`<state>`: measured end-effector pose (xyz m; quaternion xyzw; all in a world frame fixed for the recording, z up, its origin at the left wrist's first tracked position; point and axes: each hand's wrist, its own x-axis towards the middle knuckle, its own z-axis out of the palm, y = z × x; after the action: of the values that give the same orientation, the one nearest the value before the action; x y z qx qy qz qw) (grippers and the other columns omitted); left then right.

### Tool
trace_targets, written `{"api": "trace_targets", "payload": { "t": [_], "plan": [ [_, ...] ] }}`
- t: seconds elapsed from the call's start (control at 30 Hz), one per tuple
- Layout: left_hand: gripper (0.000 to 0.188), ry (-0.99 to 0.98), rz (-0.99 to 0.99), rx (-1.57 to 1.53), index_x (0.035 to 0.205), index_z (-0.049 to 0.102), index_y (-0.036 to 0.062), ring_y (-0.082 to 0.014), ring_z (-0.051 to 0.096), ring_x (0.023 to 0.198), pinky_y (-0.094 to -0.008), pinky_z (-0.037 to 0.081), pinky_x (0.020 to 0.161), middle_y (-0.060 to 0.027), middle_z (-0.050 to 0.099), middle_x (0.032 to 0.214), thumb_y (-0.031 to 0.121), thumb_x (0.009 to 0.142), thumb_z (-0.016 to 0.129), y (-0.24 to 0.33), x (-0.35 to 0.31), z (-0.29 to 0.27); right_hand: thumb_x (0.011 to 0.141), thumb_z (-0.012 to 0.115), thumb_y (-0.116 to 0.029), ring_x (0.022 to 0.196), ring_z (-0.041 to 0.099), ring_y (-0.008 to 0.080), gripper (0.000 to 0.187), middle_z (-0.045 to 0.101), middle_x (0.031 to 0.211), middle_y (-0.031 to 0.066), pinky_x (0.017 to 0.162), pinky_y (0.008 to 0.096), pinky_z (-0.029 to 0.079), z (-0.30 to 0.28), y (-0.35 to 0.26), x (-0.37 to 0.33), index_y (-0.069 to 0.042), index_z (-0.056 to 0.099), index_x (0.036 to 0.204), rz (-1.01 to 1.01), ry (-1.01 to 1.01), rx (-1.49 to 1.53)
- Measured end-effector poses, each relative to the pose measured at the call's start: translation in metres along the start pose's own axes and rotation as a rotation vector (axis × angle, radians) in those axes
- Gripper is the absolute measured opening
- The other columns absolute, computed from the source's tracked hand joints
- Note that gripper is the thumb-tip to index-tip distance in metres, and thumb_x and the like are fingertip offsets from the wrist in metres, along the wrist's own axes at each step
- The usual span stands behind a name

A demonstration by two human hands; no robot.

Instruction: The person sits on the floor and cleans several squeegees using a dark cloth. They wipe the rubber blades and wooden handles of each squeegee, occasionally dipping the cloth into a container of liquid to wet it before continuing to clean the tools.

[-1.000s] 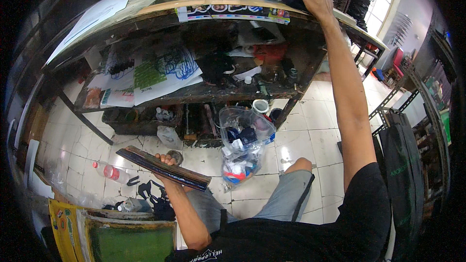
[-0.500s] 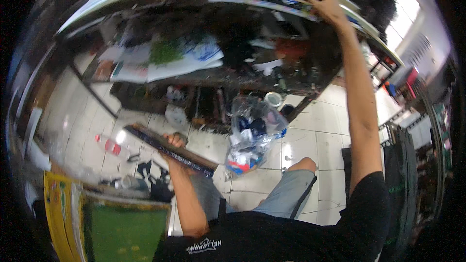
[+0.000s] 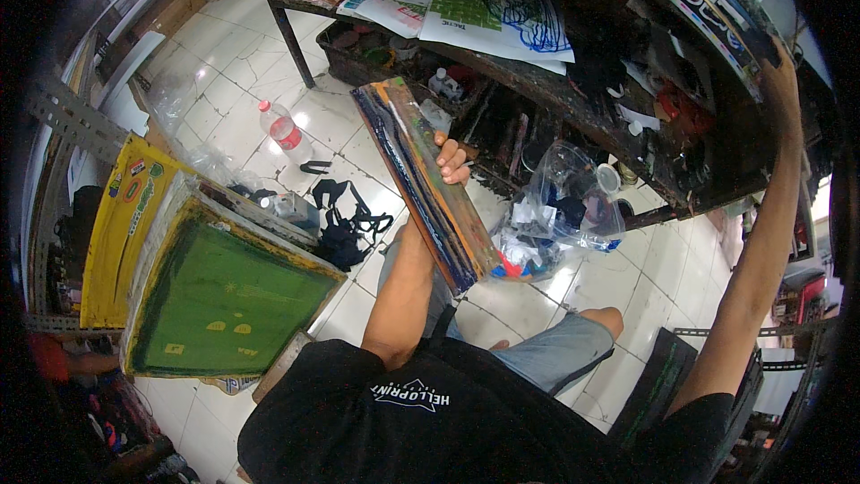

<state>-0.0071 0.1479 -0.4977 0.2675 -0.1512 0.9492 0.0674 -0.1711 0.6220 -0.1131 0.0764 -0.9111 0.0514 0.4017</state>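
A long wooden squeegee (image 3: 425, 188), smeared with dark blue ink along its blade side and orange and green on its wood, is held slantwise above the floor. My left hand (image 3: 452, 159) wraps its fingers round the right edge; the rest of that hand is hidden behind the wood. My right arm reaches far out to the upper right. There my right hand (image 3: 782, 90) is closed on a dark rag (image 3: 761, 47) at the workbench's edge, though the fingers show only in part.
Printed sheets (image 3: 497, 18) lie on the bench's lower shelf (image 3: 618, 130). A clear bag of rubbish (image 3: 573, 206) stands on the tiles below. Left of me are a green printing screen (image 3: 228, 291), a yellow packet (image 3: 125, 224), a red-labelled bottle (image 3: 284, 130) and black scraps (image 3: 345, 220).
My view has swung, shifting the bench to the upper right. The squeegee has turned its inky face toward me and stands more steeply. My right hand stays at the bench edge.
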Motion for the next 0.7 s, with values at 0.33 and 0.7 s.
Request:
{"api": "trace_targets", "payload": {
  "t": [0.33,0.7],
  "plan": [
    [0.045,-0.026,-0.222,0.017,0.111,0.044,0.0008,-0.0186,0.047,0.074,-0.0310,0.041,0.061,-0.0078,0.044,0.079,0.034,0.088,0.062,-0.038,0.004,-0.008,0.084,0.055,-0.001,0.095,0.063,0.0177,0.034,0.065,0.112,0.0147,0.085,0.0299,0.049,0.032,-0.230,-0.125,0.002,0.061,0.118,-0.015,0.143,0.681],
    [0.039,-0.081,-0.511,-0.053,0.112,0.049,0.0054,-0.0188,0.050,0.073,-0.0304,0.041,0.061,-0.0074,0.051,0.083,0.038,0.092,0.054,-0.079,0.008,-0.022,0.075,0.059,0.007,0.090,0.058,0.0302,0.031,0.057,0.096,0.0169,0.082,0.0325,0.046,0.156,-0.347,-0.208,0.003,0.064,0.105,-0.147,-0.182,0.979]
  ]
}}
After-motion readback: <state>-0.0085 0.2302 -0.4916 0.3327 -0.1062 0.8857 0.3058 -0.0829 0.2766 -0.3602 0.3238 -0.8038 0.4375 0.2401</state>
